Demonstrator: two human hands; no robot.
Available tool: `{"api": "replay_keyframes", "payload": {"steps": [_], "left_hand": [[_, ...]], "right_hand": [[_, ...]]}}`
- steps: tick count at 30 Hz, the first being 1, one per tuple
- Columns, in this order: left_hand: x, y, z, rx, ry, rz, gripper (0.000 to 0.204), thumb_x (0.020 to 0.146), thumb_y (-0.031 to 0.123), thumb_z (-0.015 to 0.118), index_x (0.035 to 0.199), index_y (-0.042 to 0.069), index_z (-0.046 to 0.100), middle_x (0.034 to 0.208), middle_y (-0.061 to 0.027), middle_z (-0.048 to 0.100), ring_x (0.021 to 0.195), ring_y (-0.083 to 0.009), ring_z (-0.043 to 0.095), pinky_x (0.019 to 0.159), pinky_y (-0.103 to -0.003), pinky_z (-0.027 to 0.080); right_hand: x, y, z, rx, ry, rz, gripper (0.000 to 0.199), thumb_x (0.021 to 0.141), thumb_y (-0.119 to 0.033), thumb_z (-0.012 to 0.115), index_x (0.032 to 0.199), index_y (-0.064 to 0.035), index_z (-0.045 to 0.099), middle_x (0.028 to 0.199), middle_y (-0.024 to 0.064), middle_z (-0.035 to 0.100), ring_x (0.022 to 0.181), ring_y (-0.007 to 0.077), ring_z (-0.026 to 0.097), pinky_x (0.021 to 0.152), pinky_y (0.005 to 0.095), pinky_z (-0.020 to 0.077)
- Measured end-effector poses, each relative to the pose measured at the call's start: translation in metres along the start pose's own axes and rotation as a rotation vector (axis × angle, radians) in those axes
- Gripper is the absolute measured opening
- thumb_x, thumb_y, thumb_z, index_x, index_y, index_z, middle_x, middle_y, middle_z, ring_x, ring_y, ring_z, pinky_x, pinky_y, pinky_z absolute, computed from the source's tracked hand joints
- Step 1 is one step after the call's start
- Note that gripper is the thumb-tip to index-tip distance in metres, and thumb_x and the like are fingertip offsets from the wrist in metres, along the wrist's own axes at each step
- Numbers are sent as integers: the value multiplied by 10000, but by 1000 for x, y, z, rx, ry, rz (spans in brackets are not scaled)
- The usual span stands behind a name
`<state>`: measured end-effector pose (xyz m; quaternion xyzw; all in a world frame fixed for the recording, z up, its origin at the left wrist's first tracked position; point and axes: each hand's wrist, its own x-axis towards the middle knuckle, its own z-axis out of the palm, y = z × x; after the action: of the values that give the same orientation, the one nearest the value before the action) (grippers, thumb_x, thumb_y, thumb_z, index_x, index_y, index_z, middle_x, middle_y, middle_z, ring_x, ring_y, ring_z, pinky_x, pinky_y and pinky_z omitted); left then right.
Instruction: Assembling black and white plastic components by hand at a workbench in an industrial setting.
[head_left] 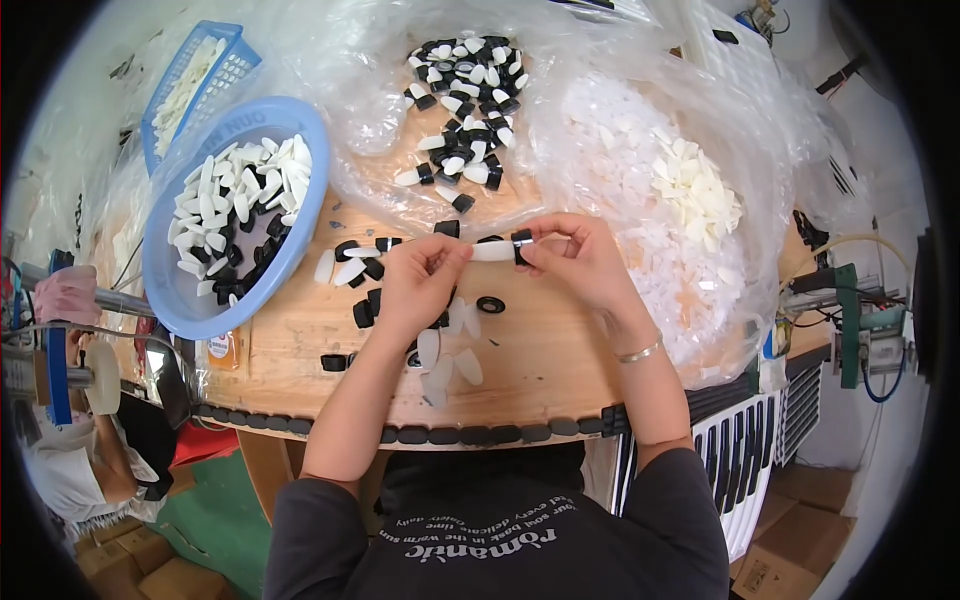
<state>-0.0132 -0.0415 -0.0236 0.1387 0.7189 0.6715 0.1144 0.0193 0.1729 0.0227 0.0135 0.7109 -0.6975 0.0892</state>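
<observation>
A white oblong plastic piece point(490, 252) lies level between my hands over the wooden table point(560, 355), with a black ring-shaped cap point(522, 247) around its right end. My left hand point(424, 280) pinches the piece's left tip between thumb and fingers. At the other end, the thumb and fingers of my right hand point(580, 258) close on the black cap. Loose black caps point(364, 312) and white pieces point(350, 270) are scattered left of and below my left hand. One black round cap point(490, 304) sits on the wood below the held piece.
A blue basin point(318, 165) of white pieces and black caps stands left, beside a blue basket point(243, 52). Capped pieces point(470, 100) are heaped at the back. On the right, clear plastic sheeting point(745, 270) holds thin white pieces point(695, 190). Black blocks point(445, 436) line the table's near edge.
</observation>
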Motion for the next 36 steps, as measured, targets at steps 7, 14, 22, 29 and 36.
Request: {"api": "replay_keyframes", "payload": {"steps": [7,14,22,29,36], "left_hand": [[4,8,6,302,33,181,256,850,119,653,1049,-27,585,708,-62,598,598,-167,546,554,-264,439],[-14,-8,26,761,-332,425,319,661,83,754,935,51,594,951,-114,606,943,-331,552,800,-412,454],[-10,3,33,684,-243,589,316,718,-21,659,1020,57,609,988,-118,605,874,-337,567,775,-375,462],[-12,1,32,336,-168,249,395,755,-117,647,1122,25,604,965,-57,591,728,-116,511,680,-214,432],[-10,-5,31,3,-163,194,408,751,-173,623,1122,-4,602,955,-13,575,768,-67,508,726,-190,429]], "right_hand": [[69,-31,-5,-460,368,-450,364,856,-191,695,1116,50,613,1019,110,653,829,148,667,711,254,519],[14,-27,-132,-446,654,-365,312,863,-215,677,1065,22,650,916,51,686,783,135,639,700,262,501],[-10,45,-156,-990,542,13,103,720,4,637,811,9,685,741,171,660,677,238,649,655,310,511],[1,37,-139,-890,559,-231,123,791,-8,643,904,33,668,766,133,670,647,189,633,624,295,507],[6,24,-219,-1069,1004,-284,186,767,26,626,945,-1,677,889,125,685,768,240,669,681,310,524]]}}
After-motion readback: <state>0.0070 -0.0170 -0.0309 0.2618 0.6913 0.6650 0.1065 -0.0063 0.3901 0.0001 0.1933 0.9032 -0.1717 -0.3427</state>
